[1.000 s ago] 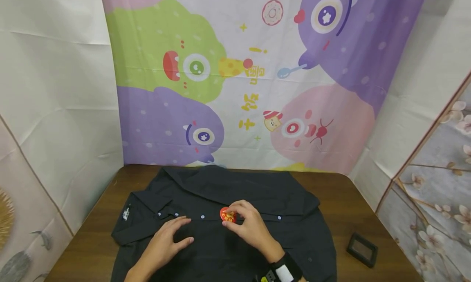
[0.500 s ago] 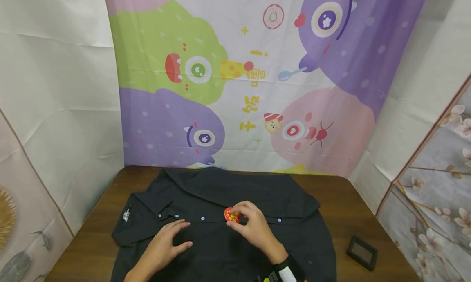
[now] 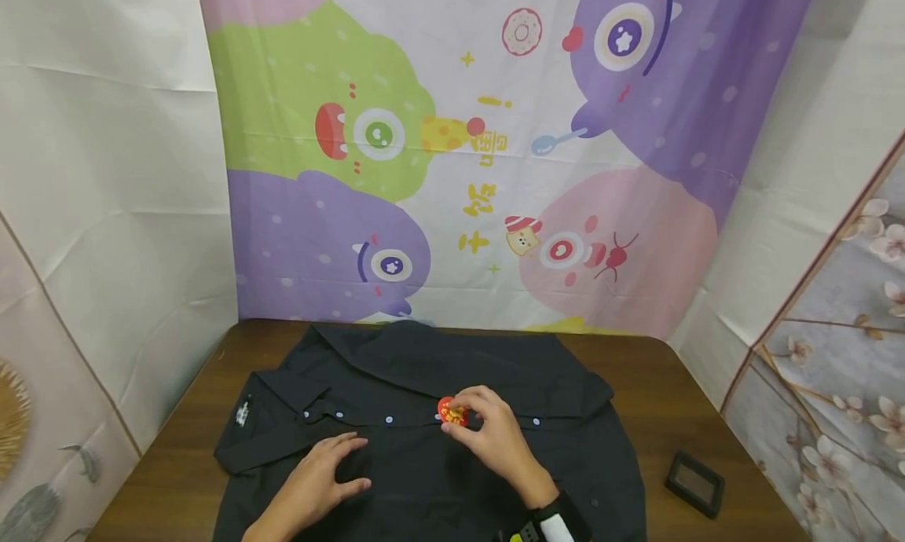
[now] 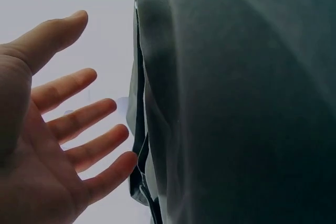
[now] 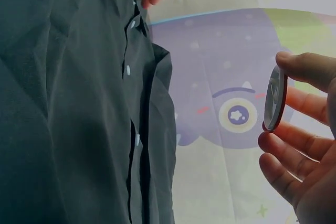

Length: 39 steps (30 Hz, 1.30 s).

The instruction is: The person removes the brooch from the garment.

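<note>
A dark button-up shirt (image 3: 488, 361) lies spread over the table, with small white buttons along its placket. Above its middle, my right hand (image 3: 499, 440) pinches a round red badge (image 3: 445, 407) with a yellow design between thumb and fingers. The right wrist view shows this badge (image 5: 275, 98) edge-on, its pale back turned toward the shirt and apart from the cloth. My left hand (image 3: 311, 479) hovers over the shirt's left part, fingers spread and holding nothing. In the left wrist view the palm of the left hand (image 4: 47, 145) faces the camera.
A small black rectangular frame (image 3: 696, 484) lies on the wooden table (image 3: 657, 369) to the right of the shirt. Behind the table hangs a cartoon-printed cloth (image 3: 452, 165), with pale walls on both sides.
My right hand has shifted a little to the right, carrying the badge along, and a shirt button now shows beside it. The left hand stays nearly in place, fingers slightly lower.
</note>
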{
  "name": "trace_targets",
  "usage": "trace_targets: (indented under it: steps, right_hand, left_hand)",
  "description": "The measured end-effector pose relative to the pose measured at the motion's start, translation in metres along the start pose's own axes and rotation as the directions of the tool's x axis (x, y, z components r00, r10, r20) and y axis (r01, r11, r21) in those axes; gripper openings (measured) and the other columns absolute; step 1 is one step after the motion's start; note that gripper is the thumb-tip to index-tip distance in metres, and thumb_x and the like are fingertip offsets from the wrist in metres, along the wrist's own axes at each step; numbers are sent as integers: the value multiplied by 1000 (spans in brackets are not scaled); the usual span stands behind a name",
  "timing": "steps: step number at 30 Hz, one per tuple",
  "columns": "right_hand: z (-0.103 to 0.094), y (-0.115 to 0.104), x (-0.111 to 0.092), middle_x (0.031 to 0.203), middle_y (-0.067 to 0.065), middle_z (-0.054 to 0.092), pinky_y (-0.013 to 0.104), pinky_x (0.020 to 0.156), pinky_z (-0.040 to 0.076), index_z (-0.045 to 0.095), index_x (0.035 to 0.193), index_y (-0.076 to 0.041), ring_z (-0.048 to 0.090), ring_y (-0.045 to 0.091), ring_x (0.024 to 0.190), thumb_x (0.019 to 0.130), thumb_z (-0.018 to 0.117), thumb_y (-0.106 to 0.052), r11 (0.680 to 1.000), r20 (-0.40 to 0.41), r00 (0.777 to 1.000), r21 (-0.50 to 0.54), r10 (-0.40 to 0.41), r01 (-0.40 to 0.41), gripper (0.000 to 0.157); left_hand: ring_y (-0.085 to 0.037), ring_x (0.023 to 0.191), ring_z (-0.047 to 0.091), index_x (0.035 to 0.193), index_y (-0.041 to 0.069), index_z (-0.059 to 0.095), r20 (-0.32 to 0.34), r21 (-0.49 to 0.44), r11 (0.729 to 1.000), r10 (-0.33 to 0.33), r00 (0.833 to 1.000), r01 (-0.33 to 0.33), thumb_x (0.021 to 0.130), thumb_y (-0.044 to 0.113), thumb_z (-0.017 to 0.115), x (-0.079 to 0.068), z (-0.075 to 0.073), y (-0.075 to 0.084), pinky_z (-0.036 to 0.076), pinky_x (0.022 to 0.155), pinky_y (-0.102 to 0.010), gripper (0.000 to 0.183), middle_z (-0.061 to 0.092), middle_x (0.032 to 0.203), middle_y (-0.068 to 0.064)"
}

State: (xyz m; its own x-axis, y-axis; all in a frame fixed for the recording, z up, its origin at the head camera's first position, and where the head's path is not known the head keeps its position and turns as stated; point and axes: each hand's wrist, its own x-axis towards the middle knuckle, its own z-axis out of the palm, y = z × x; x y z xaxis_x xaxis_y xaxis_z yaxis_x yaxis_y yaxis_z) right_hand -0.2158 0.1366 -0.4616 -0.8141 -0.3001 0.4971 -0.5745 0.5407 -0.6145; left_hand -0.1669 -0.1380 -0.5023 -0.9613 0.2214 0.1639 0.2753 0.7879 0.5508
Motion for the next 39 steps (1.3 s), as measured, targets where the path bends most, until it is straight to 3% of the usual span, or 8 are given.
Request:
trace_targets:
  steps: [10, 19, 30, 39]
  right_hand:
    - [0, -4, 1, 99, -7, 62, 40, 65, 55, 69, 92, -22, 57, 9, 87, 72, 78, -33, 1000, -5, 1000, 27, -3, 3, 25]
    - [-4, -4, 2, 99, -7, 62, 37, 64, 54, 70, 92, -21, 57, 9, 85, 70, 80, -27, 1000, 8, 1000, -7, -12, 12, 25]
    - [-10, -4, -1, 97, -8, 62, 38, 66, 55, 69, 90, -22, 57, 9, 85, 70, 80, -27, 1000, 22, 1000, -18, -7, 8, 24]
    - [-10, -1, -3, 98, -8, 62, 44, 65, 54, 69, 91, -23, 57, 10, 85, 70, 80, -28, 1000, 21, 1000, -5, -1, 1, 24]
  left_hand:
    - [-32, 110, 53, 108, 13, 64, 108, 7, 998, -67, 992, 67, 69, 35, 78, -3, 1, -2, 43, 92, -56, 47, 64, 116, -7]
    - [-32, 108, 52, 109, 12, 65, 97, 40, 999, -39, 995, 35, 67, 33, 79, -3, 1, -2, 43, 90, -57, 49, 61, 118, -9]
    - [-37, 108, 50, 110, 8, 63, 194, 38, 998, -54, 979, 47, 63, 31, 82, -4, -1, -4, 42, 90, -59, 55, 59, 120, -15]
    - [-37, 109, 50, 109, 8, 63, 199, 23, 999, -44, 979, 40, 63, 29, 82, -5, 1, -6, 41, 90, -60, 54, 59, 119, -15]
